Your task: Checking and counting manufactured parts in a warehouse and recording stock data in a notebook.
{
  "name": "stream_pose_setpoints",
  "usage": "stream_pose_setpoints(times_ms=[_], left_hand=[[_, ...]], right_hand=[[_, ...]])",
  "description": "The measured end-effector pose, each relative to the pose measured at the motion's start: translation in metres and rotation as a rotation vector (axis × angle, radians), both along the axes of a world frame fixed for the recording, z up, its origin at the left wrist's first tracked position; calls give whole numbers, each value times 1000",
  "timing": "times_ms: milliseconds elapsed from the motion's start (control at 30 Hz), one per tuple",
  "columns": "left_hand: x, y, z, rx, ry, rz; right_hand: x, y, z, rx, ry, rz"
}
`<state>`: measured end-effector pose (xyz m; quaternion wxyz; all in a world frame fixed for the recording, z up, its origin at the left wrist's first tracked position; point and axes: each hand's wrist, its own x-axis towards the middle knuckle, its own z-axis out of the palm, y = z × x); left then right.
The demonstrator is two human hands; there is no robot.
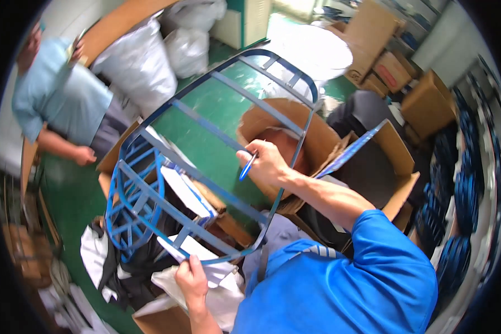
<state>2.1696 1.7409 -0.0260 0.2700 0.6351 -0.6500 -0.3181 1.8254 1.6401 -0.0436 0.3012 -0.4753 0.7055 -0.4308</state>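
Observation:
A large blue metal rack frame (217, 190), with rounded corners and flat cross slats, is tilted across the space in front of me. My left hand (192, 281) is closed on its near edge, thumb and fingers at the rim. Over the middle of the frame, my right hand (266, 162) is closed round a slim blue pen (248, 168), its tip pointing down. That hand is close to a slat; whether it touches the metal I cannot tell. Smaller blue metal frames (132, 209) show under the left end of the rack.
Open cardboard boxes (407, 192) and a round cardboard drum (256, 116) stand close by. At the left is a person in a light blue shirt (67, 89). Blue metal parts (466, 195) hang in rows at the right. White sacks (142, 64) stand behind.

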Motion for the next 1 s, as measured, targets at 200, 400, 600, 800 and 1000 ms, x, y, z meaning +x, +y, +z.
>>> stream_pose_setpoints(times_ms=[200, 400, 600, 800, 1000], left_hand=[[-19, 33, 9, -127, 101, -11], [-49, 40, -6, -107, -25, -119], [-69, 6, -45, -189, -124, -387], [-120, -47, -88, -172, -82, -694], [-177, -18, -77, -26, -144, -773]], right_hand=[[-52, 82, 16, -117, -48, -230], [-105, 183, 17, -278, -117, -452], [-130, 288, 54, -389, -212, -546], [-144, 384, 58, -329, -195, -811], [-153, 497, 20, -333, -153, -1130]])
